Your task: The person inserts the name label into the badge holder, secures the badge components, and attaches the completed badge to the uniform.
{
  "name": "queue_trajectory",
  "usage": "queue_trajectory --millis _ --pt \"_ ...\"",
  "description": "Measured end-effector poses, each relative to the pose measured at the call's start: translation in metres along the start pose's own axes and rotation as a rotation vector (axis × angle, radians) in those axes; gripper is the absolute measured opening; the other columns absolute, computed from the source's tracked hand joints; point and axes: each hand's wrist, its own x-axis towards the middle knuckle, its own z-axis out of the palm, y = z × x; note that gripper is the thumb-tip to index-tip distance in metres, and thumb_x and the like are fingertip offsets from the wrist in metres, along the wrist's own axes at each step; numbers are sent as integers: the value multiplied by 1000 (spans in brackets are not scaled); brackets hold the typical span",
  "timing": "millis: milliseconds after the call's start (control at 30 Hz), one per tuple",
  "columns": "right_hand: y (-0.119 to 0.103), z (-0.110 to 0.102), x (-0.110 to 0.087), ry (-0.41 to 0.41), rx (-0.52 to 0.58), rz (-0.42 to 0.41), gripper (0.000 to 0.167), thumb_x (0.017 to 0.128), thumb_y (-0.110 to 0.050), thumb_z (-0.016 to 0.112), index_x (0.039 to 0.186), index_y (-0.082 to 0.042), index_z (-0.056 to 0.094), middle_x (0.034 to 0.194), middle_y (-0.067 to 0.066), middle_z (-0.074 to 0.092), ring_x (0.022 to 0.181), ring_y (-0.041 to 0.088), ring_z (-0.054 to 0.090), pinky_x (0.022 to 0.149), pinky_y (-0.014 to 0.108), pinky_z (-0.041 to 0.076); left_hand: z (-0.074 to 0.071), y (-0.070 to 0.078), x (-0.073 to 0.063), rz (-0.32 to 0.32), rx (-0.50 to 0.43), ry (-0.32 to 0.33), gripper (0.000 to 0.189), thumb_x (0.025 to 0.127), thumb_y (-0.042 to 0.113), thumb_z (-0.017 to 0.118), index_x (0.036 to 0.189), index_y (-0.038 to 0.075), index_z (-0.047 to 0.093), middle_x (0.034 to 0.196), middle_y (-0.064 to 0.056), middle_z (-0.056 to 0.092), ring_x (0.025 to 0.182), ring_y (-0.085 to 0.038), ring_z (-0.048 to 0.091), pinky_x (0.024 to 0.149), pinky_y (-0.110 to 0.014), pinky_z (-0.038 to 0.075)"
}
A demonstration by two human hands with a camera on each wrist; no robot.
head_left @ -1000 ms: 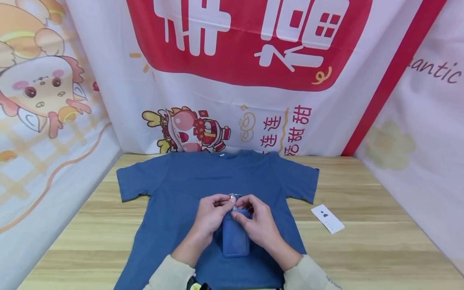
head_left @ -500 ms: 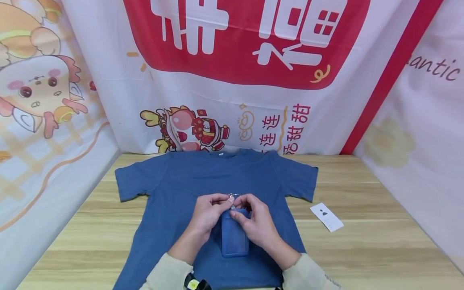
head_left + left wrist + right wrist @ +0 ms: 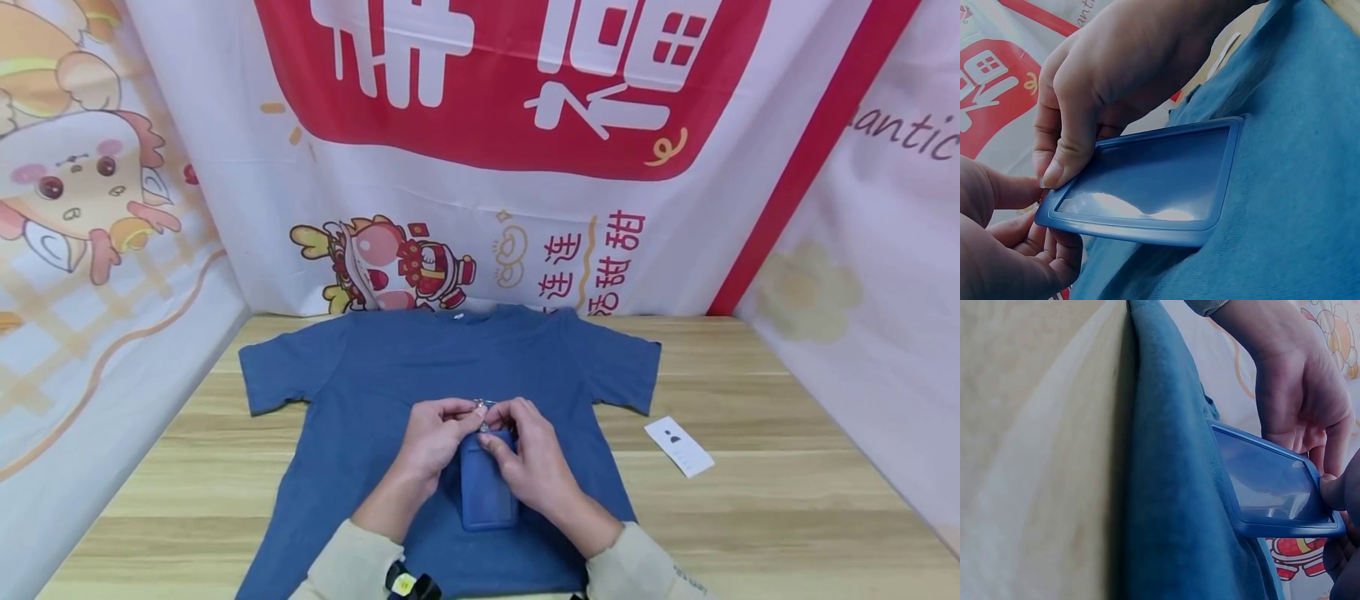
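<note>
Right hand (image 3: 536, 458) pinches rectangular blue plastic card holder (image 3: 489, 492) at top, prob to steady it; left hand (image 3: 431, 437) pinches small silver metal clip (image 3: 483, 403). Holder's lower end rests on blue fabric T-shirt (image 3: 360, 450).

Head view: bright, even
Wrist views: dimmer, bluish
Holder (image 3: 1147, 172): white glare patches
Table (image 3: 1029, 456): blurred in right wrist view

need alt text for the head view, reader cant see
A person's left hand pinches a small metal clip while the right hand grips the top of a blue card holder, over a blue T-shirt spread on a wooden table. A white card lies right of the shirt.
</note>
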Motion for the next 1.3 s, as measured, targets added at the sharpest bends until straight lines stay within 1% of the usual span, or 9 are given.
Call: queue_trajectory --millis 133,200,300,400,533,667,900,1133,1300 --pt "1 0 1 -7 -15 -27 21 96 -7 81 109 -15 66 100 -2 63 92 13 59 80 28 54 0 0 0 1 7 2 22 99 11 77 113 -5 80 113 -18 80 96 -12 72 82 -23 59" --pt "2 -1 2 -7 -1 -21 20 96 -7 81 109 -14 67 100 -2 64 92 14 61 80 28 55 0 1 1 -7 12 6 21 100 12 77 113 -4 80 113 -17 80 96 -12 72 82 -23 59" --pt "3 -1 5 3 40 27 20 95 -8 82 108 -16 70 101 -2 67 91 15 64 79 30 56 0 1 3 -15 8 10 22 100 12 76 115 -4 80 111 -16 81 95 -12 73 83 -23 60" --pt "3 0 6 11 75 96 20 93 -10 85 107 -18 73 100 -3 70 89 15 65 77 31 55 -1 0 4 -31 12 13 23 100 13 76 116 -3 79 110 -15 81 95 -12 73 84 -24 60" --pt "4 1 3 8 80 146 20 92 -13 87 107 -20 75 100 -4 72 90 16 66 76 30 53 -2 -2 2 -57 36 17 23 101 15 76 116 -1 80 111 -13 81 98 -12 73 87 -27 61" --pt "4 2 1 13 69 153 23 90 -14 89 107 -21 76 100 -5 72 91 17 67 77 28 53 -2 -4 1 -60 44 15 23 101 16 76 116 -1 80 110 -12 82 96 -12 73 86 -27 61" --pt "4 4 1 26 50 166 23 90 -18 89 109 -21 77 101 -5 72 92 13 66 77 28 54 -1 -2 3 -64 59 15 24 101 18 77 117 0 80 107 -10 82 90 -9 72 80 -23 59" --pt "3 4 1 25 46 181 22 91 -19 89 110 -21 77 103 -5 72 93 14 66 78 29 55 -3 -2 2 -89 73 4 25 103 21 75 118 3 79 111 -10 80 97 -15 73 86 -29 61" --pt "4 4 0 27 49 189 23 90 -22 89 110 -22 77 102 -5 72 92 14 66 77 29 55 -3 -3 2 -84 72 -4 24 103 21 75 118 3 80 111 -9 80 96 -14 73 85 -29 62"
